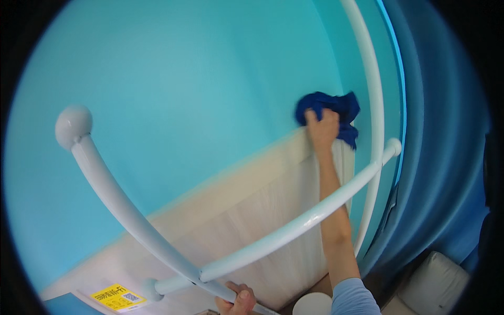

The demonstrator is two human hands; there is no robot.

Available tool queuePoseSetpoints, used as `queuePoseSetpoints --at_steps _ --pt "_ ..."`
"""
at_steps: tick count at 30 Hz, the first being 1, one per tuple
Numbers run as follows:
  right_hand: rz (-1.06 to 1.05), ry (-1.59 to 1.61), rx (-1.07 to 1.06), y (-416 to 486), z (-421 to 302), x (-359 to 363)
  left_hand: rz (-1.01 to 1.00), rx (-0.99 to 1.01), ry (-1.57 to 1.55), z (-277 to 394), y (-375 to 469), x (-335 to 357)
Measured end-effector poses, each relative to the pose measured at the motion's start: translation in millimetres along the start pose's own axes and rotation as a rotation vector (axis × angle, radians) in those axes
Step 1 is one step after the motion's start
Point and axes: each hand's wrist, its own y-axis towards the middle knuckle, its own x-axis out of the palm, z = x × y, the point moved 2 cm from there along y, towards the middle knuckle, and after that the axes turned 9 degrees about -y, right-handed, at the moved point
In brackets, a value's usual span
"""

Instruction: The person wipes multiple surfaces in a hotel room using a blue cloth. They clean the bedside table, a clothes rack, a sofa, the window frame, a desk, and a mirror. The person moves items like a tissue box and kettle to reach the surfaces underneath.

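Observation:
My right hand (323, 128) presses a dark blue cloth (340, 108) against the upper edge of the pale wall panelling (236, 193), close to the corner of the turquoise wall (177, 86). The right forearm passes behind a white horizontal tube (299, 224). Low in the view, my left hand (237, 301) is closed around the lower part of a white metal post (130, 212) with a ball end (73, 124). The post joins the horizontal tube just above that hand.
Another white curved tube (374, 78) rises at the right, before a blue curtain (433, 130). A yellow printed label (118, 297) is on the panelling at lower left. A round white object (313, 305) and a grey-white cushioned item (433, 281) lie below.

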Motion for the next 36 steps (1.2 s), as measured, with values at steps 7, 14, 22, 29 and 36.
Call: queuePoseSetpoints --at_steps 7,14,22,29,36 --pt "-0.34 0.736 -0.783 -136 -243 -126 -0.076 -0.001 -0.001 2 -8 13" --pt "-1.152 2.155 0.699 -133 -175 -190 -0.269 -0.011 0.141 -4 2 -26" --pt "-0.888 0.71 -0.032 -258 -195 -310 -0.787 -0.263 0.809 -26 -50 -122" --pt "-1.022 0.27 0.232 -542 17 -415 -0.283 -0.682 0.628 4 -59 -149" --pt "-0.885 0.062 1.018 -562 91 -508 -0.342 -0.236 0.03 -76 -57 -71"
